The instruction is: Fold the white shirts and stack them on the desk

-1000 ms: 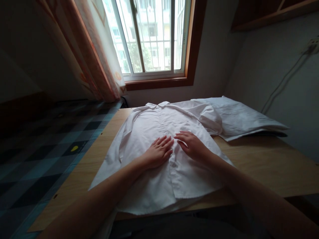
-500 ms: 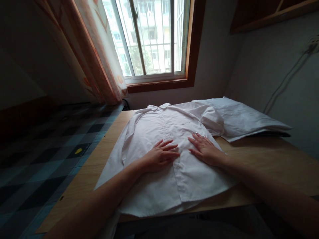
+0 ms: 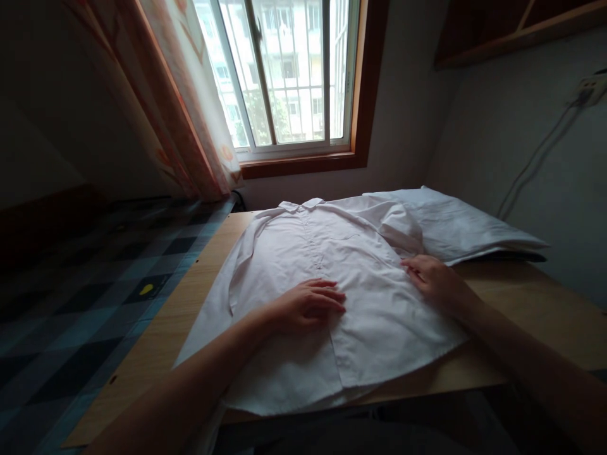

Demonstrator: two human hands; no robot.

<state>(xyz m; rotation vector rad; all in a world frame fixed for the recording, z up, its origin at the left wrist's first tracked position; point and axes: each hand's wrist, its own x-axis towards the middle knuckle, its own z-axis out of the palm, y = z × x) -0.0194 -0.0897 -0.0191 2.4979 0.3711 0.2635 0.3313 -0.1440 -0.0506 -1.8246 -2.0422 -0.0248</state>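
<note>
A white button-up shirt [image 3: 284, 253] lies front side up on the wooden board, its collar toward the window. My left hand [image 3: 310, 305] rests on the lower front beside the button placket, palm down with its fingers loosely apart. At the right side edge of the shirt, my right hand [image 3: 429, 278] has its fingers closed on the fabric. Soft creases run across the cloth between the two hands. The fingertips of my right hand are partly hidden by the hand itself.
A folded white cloth [image 3: 465, 221] lies on something dark at the back right. The wooden board [image 3: 516, 303] borders a checked bedspread [image 3: 90, 297] on the left. Behind stand a barred window [image 3: 294, 82] and a curtain [image 3: 175, 120]. A cable hangs from a wall socket [image 3: 590, 90].
My right hand has moved right from the shirt's front to its side edge and closed on it. That side of the shirt has shifted outward. My left hand stays nearly in place.
</note>
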